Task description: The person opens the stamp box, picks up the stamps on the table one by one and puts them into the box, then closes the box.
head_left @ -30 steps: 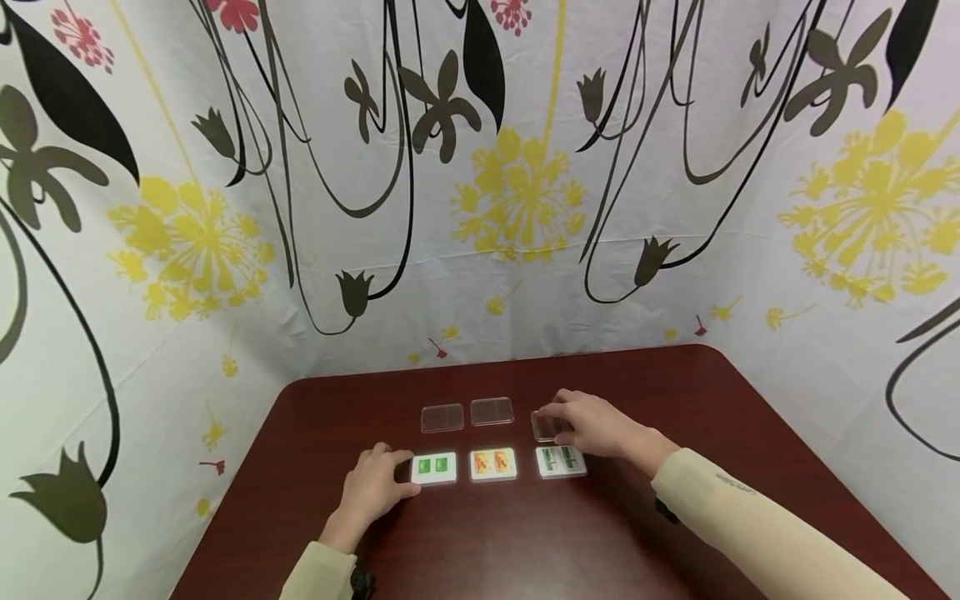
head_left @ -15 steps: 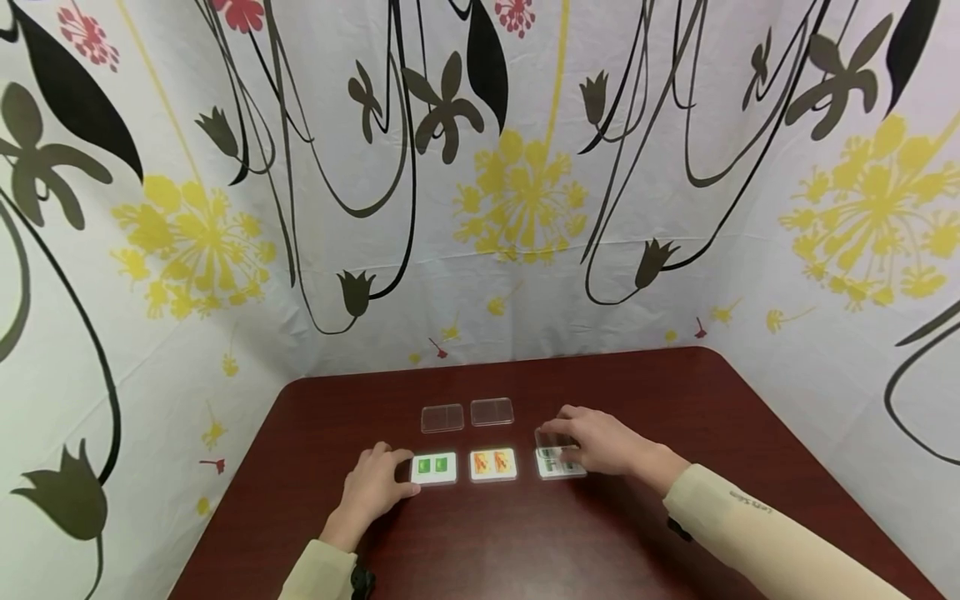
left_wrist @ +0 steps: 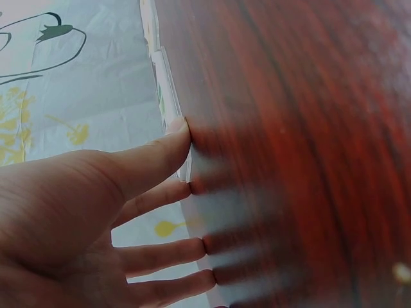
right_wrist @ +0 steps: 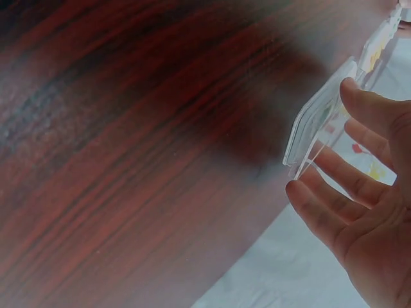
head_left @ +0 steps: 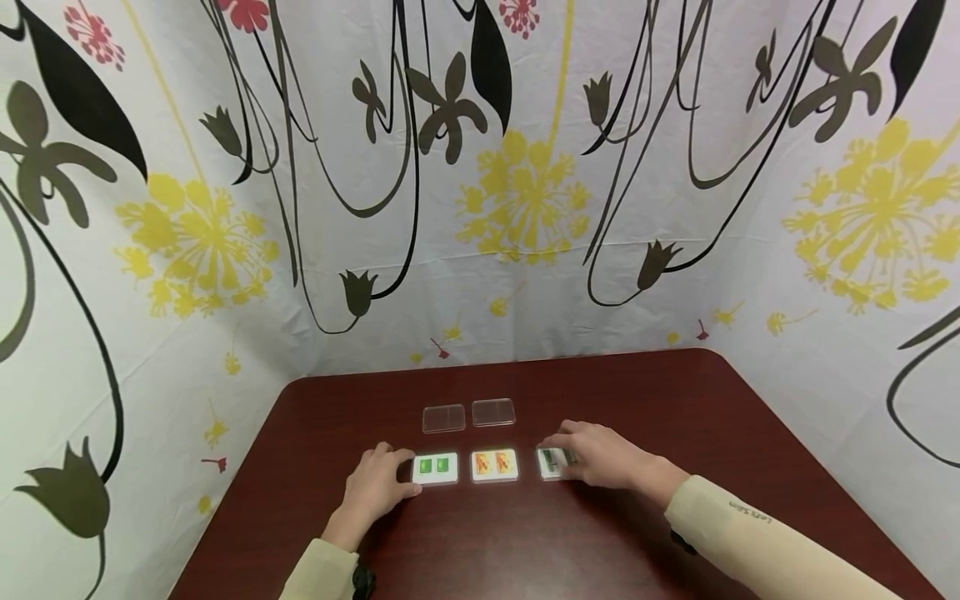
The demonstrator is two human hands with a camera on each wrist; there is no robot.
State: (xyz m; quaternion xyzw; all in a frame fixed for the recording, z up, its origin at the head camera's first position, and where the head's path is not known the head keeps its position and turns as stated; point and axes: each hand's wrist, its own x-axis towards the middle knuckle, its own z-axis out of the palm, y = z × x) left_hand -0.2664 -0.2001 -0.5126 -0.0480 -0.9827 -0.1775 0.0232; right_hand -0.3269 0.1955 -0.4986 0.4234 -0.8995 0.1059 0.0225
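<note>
My left hand (head_left: 377,482) holds the left end of a flat clear plastic case (head_left: 435,468) with two green pictures on white, thumb at its near corner and index finger at its far corner. The other left fingertips touch the table. My right hand (head_left: 603,454) grips a clear plastic lid (right_wrist: 308,163) by its edges, low over the right case (head_left: 550,463), which shows dark green pictures. That hand covers the right case's right part. Between the hands lies a middle case (head_left: 494,465) with two orange pictures.
Two more clear lids, a left one (head_left: 444,418) and a right one (head_left: 492,412), lie flat behind the left and middle cases. The dark red-brown table (head_left: 480,542) reaches back to a white flower-patterned curtain (head_left: 420,325).
My right hand has brought the clear lid from behind the right case toward me, until it overlaps that case. The left hand and the other cases have stayed put.
</note>
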